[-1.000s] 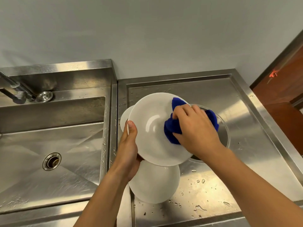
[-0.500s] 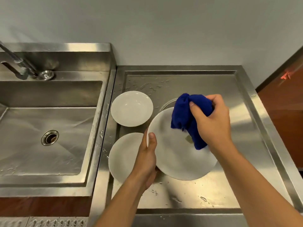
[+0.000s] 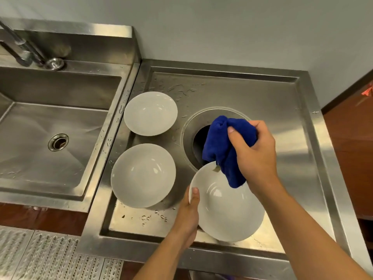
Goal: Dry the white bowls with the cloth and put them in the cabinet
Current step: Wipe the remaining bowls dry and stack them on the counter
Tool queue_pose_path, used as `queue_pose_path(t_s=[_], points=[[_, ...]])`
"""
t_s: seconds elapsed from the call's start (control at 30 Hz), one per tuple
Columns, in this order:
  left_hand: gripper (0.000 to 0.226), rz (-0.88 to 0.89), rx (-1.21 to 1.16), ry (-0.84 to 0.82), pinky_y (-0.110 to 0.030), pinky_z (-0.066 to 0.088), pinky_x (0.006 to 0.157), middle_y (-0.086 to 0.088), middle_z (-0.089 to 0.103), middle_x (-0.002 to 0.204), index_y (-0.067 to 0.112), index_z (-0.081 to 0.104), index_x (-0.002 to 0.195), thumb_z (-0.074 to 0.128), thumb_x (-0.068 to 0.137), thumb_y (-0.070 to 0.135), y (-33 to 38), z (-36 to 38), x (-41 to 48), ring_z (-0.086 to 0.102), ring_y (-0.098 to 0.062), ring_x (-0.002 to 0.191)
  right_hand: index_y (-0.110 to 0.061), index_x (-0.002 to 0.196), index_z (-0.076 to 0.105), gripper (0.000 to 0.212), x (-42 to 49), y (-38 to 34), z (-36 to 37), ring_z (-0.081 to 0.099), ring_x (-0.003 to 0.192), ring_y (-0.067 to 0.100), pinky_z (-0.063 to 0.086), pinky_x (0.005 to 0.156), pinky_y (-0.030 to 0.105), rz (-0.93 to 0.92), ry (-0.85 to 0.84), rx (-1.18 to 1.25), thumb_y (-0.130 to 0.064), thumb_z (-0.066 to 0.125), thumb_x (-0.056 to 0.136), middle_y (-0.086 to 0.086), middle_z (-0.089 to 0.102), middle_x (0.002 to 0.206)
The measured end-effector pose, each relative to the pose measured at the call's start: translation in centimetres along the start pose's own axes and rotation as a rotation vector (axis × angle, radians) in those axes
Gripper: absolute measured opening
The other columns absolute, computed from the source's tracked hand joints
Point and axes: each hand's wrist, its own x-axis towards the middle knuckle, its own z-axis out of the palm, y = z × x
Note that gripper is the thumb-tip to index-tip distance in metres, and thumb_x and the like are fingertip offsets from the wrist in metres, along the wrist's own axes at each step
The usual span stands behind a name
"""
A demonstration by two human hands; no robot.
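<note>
My left hand (image 3: 188, 214) grips the left rim of a white bowl (image 3: 228, 207), thumb inside, holding it low near the counter's front edge. Bunched in my right hand (image 3: 255, 156) is a blue cloth (image 3: 224, 147), lifted just above the bowl's far rim, its lower end hanging over the bowl. A second white bowl (image 3: 143, 175) sits upright on the steel counter to the left. A third white bowl (image 3: 150, 113) sits behind it. No cabinet is in view.
The steel counter (image 3: 262, 98) has a raised rim, water drops and a round hole (image 3: 201, 138) under the cloth. A deep sink (image 3: 50, 122) with a tap (image 3: 22, 51) lies to the left. A perforated floor grate (image 3: 50, 257) is at lower left.
My left hand has brought the bowl down and toward me. The right hand pulled the cloth out of the bowl and raised it. The view shifted, showing both other bowls.
</note>
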Motion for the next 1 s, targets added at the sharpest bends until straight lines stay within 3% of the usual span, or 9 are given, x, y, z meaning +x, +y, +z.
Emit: queue_pose_path(t_s=[0.1, 0.33, 0.4, 0.47, 0.63, 0.8, 0.9, 1.0], points=[[0.021, 0.001, 0.016, 0.048, -0.034, 0.064, 0.066, 0.026, 0.075, 0.109, 0.074, 0.061, 0.107, 0.045, 0.096, 0.067, -0.3, -0.6, 1.0, 0.068, -0.018, 0.114, -0.029, 0.093, 0.057, 0.019, 0.0, 0.2, -0.2, 0.065, 0.072, 0.005, 0.055, 0.063, 0.023, -0.001, 0.0, 0.017, -0.036, 0.072, 0.083, -0.013, 0.067, 0.08], [0.021, 0.034, 0.126, 0.14, -0.029, 0.063, 0.056, 0.03, 0.075, 0.102, 0.077, 0.06, 0.1, 0.044, 0.101, 0.063, -0.4, -2.0, 4.3, 0.068, -0.016, 0.11, -0.031, 0.088, 0.056, 0.017, 0.0, 1.1, 0.1, 0.063, 0.065, -0.001, 0.053, 0.059, 0.017, 0.003, -0.02, 0.035, -0.033, 0.072, 0.083, -0.022, 0.065, 0.073], [0.02, 0.055, 0.148, 0.148, -0.037, 0.067, 0.074, 0.025, 0.075, 0.111, 0.072, 0.058, 0.111, 0.046, 0.096, 0.067, -0.3, -2.2, 4.7, 0.067, -0.017, 0.114, -0.031, 0.088, 0.057, 0.017, -0.3, 1.6, 0.2, 0.064, 0.065, -0.001, 0.053, 0.058, 0.016, 0.005, -0.018, 0.041, -0.031, 0.072, 0.083, -0.022, 0.066, 0.074], [0.033, 0.053, 0.153, 0.172, -0.048, 0.061, 0.091, 0.017, 0.07, 0.124, 0.059, 0.055, 0.128, 0.046, 0.096, 0.065, -0.3, -2.4, 5.0, 0.065, -0.02, 0.119, -0.031, 0.089, 0.057, 0.017, -0.7, 2.2, 0.2, 0.066, 0.064, -0.001, 0.052, 0.051, 0.015, 0.017, -0.026, 0.052, -0.027, 0.073, 0.085, -0.023, 0.066, 0.075], [0.045, 0.038, 0.133, 0.208, -0.059, 0.056, 0.101, 0.005, 0.067, 0.134, 0.04, 0.051, 0.146, 0.045, 0.104, 0.055, -0.4, -2.8, 5.5, 0.064, -0.025, 0.121, -0.025, 0.09, 0.056, 0.018, -2.1, 4.1, 0.0, 0.065, 0.061, -0.005, 0.048, 0.043, 0.01, 0.055, -0.011, 0.042, -0.017, 0.073, 0.089, -0.02, 0.065, 0.075], [0.034, 0.032, 0.151, 0.238, -0.054, 0.059, 0.093, 0.004, 0.068, 0.126, 0.04, 0.054, 0.136, 0.048, 0.104, 0.052, 0.0, -2.6, 5.3, 0.065, -0.026, 0.115, -0.027, 0.094, 0.057, 0.018, -3.0, 5.2, -0.1, 0.065, 0.073, -0.004, 0.05, 0.057, 0.01, 0.075, -0.027, -0.027, -0.022, 0.073, 0.09, -0.01, 0.065, 0.088], [0.031, 0.008, 0.145, 0.254, -0.043, 0.062, 0.071, 0.004, 0.068, 0.124, 0.043, 0.053, 0.132, 0.053, 0.102, 0.053, 0.2, -2.7, 5.0, 0.066, -0.02, 0.106, -0.028, 0.095, 0.057, 0.017, -3.4, 5.4, 0.0, 0.064, 0.075, -0.002, 0.052, 0.064, 0.012, 0.08, -0.038, -0.053, -0.024, 0.073, 0.091, -0.012, 0.065, 0.088], [0.04, -0.037, 0.133, 0.232, -0.045, 0.065, 0.059, 0.002, 0.067, 0.127, 0.037, 0.053, 0.139, 0.054, 0.102, 0.052, 0.4, -3.0, 4.2, 0.066, -0.026, 0.109, -0.03, 0.095, 0.056, 0.017, -3.4, 5.3, 0.2, 0.064, 0.075, -0.003, 0.051, 0.062, 0.011, 0.08, -0.042, -0.053, -0.025, 0.072, 0.091, -0.012, 0.065, 0.087]])
